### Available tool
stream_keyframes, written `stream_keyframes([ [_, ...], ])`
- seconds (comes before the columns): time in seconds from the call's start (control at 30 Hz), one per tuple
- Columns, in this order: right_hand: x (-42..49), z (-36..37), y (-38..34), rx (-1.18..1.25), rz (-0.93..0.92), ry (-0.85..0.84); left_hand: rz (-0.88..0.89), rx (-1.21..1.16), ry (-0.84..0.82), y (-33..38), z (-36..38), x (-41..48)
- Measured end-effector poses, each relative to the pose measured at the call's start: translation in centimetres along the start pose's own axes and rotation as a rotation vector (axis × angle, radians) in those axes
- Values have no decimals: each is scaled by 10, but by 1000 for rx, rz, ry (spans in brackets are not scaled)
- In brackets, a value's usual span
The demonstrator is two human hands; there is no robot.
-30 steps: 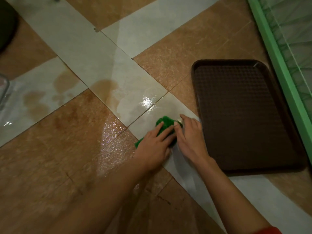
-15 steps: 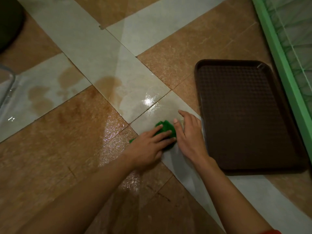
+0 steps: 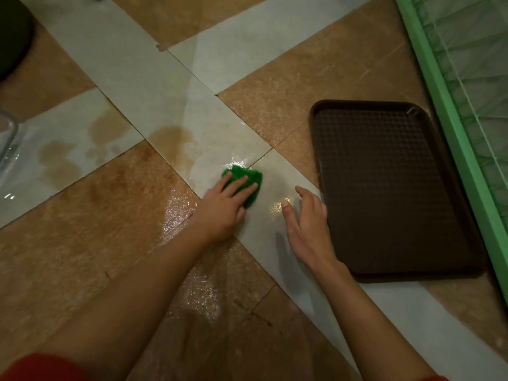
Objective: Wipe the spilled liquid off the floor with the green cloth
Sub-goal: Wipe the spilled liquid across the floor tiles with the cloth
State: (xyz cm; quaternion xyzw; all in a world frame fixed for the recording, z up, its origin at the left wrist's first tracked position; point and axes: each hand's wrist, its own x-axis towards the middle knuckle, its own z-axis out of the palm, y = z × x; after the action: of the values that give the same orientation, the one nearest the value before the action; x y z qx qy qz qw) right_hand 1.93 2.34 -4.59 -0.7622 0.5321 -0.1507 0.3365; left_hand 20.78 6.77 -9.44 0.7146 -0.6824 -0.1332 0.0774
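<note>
The green cloth [image 3: 251, 178] is being pressed to the floor [image 3: 82, 243] under the flat grip of the left hand [image 3: 224, 207], the right hand [image 3: 305, 224] being held spread and empty, brown spilled liquid [image 3: 170, 138] being left unwiped at ten o'clock.

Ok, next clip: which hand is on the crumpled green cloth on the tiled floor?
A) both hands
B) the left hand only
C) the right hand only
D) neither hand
B: the left hand lies on the crumpled green cloth with its fingers spread across it, while the right hand is clear of the cloth, over the pale tile next to the dark brown plastic tray.
</note>
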Motion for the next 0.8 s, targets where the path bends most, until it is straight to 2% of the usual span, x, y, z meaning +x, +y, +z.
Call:
stream_keyframes([
  [0.07,1,-2,2,2,24,15,-169,-36,-3,14,-1,19],
  [0.13,3,-3,0,46,63,59,-206,-42,-5,35,2,30],
  [0.2,4,-3,0,98,83,106,-90,-3,-44,58,12,27],
  [0.27,5,-6,2,121,84,139,136,33,-116,70,19,11],
  [0.37,5,-8,7,114,79,139,371,50,-168,45,13,8],
  [0.43,4,-7,10,96,58,120,293,17,-61,26,11,26],
  [0.53,4,-4,12,50,50,66,-38,-20,-39,38,8,50],
  [0.57,5,-2,11,39,50,43,-77,-30,-26,47,10,51],
  [0.6,5,0,11,23,42,18,-41,-31,-17,56,12,47],
  [0.73,9,2,11,-59,10,-44,332,4,-15,44,18,20],
  [0.8,10,3,12,-88,5,-53,342,39,11,24,16,20],
])
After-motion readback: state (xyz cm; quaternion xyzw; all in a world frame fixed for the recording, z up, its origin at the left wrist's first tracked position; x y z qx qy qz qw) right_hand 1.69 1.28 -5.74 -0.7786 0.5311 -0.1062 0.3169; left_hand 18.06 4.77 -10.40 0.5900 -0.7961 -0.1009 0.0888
